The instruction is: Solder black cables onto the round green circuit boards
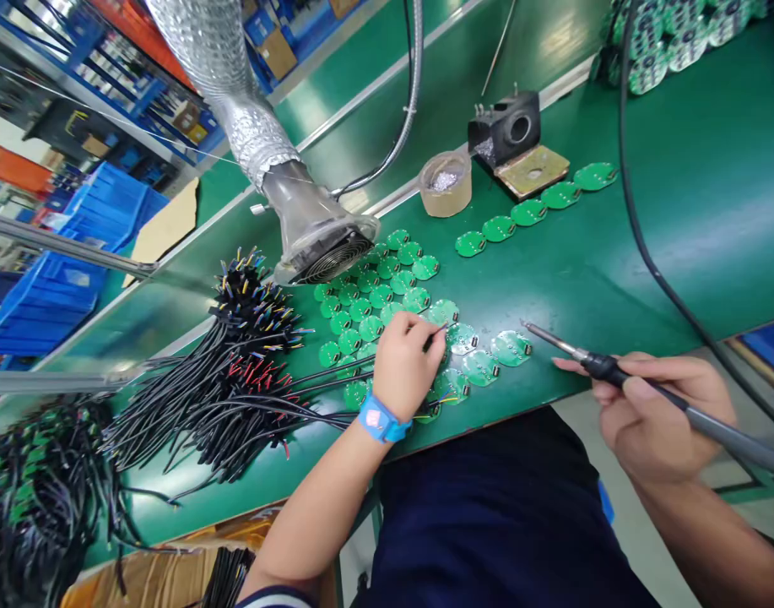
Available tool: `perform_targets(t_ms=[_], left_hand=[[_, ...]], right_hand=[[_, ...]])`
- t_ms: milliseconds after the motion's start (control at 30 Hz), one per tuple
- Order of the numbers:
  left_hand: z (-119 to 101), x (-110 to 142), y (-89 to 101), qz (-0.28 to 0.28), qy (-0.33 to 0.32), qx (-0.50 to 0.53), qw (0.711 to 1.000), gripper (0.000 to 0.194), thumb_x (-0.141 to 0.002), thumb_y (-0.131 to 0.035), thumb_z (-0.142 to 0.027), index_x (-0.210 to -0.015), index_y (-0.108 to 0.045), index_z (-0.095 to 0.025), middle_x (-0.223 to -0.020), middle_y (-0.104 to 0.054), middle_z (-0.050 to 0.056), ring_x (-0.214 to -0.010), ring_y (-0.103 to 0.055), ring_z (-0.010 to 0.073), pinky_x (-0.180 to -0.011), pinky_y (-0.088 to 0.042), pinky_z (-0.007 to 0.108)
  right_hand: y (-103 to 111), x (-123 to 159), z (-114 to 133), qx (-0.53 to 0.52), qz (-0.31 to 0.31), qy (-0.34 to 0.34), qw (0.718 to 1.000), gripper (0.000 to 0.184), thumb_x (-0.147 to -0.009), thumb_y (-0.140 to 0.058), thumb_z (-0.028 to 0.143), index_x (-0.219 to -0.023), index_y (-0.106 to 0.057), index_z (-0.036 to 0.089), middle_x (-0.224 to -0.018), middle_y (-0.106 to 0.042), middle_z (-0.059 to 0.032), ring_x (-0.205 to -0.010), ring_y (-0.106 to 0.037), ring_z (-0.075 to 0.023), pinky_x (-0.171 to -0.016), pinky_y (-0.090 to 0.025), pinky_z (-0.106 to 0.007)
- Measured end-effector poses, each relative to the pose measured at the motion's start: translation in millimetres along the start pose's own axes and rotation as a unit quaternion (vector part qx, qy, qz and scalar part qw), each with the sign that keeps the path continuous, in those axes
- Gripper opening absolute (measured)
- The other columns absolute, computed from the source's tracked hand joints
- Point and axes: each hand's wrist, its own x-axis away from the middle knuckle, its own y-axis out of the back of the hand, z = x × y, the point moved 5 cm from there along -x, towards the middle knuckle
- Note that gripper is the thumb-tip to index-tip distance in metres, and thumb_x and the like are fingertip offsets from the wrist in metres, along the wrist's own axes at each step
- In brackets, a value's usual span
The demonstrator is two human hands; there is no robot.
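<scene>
Soldering iron point(709, 420) sits firmly in the right hand's closed grip point(656, 414), lower right; left hand point(403, 367) apparently pinches thin black wires point(327, 382) at a light, stiff, fragile green circuit board point(453, 387), center frame, best held by its edge.

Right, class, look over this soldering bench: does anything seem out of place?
The round green circuit boards by the left hand lie in a loose cluster, unlike the neat row beside the black iron holder; nothing looks spilled or damaged.
</scene>
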Motion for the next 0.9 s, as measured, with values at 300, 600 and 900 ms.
perform_targets(t_ms=[300, 600, 900], left_hand=[[-22.7, 13.9, 16.9, 0.016, -0.02, 0.011, 1.0, 0.013, -0.085, -0.055, -0.017, -0.096, -0.062, -0.017, -0.096, -0.065, 0.006, -0.09, -0.06, 0.016, -0.082, -0.049, 0.03], [-41.9, 32.6, 0.5, 0.1, 0.102, 0.109, 0.984, 0.009, -0.084, -0.055, -0.02, -0.08, -0.063, -0.017, -0.083, -0.055, 0.005, -0.081, -0.052, 0.0167, -0.075, -0.045, 0.033], [-46.5, 46.5, -19.0, 0.094, 0.067, 0.111, 0.987, 0.012, -0.083, -0.055, -0.017, -0.076, -0.064, -0.014, -0.08, -0.054, 0.006, -0.078, -0.049, 0.0161, -0.072, -0.044, 0.031]], right_hand=[[-3.3, 10.3, 9.6, 0.057, 0.1, 0.073, 0.991, 0.012, -0.07, -0.061, 0.014, -0.08, -0.063, 0.019, -0.063, -0.058, -0.002, -0.052, -0.055, -0.0158, -0.049, -0.047, -0.034], [-9.2, 27.9, 27.3, 0.104, 0.263, 0.071, 0.957, 0.029, -0.066, -0.056, 0.004, -0.089, -0.06, 0.02, -0.074, -0.059, -0.0015, -0.072, -0.063, -0.021, -0.075, -0.056, -0.054], [-16.8, 30.9, 30.2, 0.181, 0.28, 0.154, 0.93, 0.024, -0.066, -0.057, 0.006, -0.087, -0.06, 0.017, -0.075, -0.062, -0.0038, -0.07, -0.065, -0.0214, -0.064, -0.059, -0.041]])
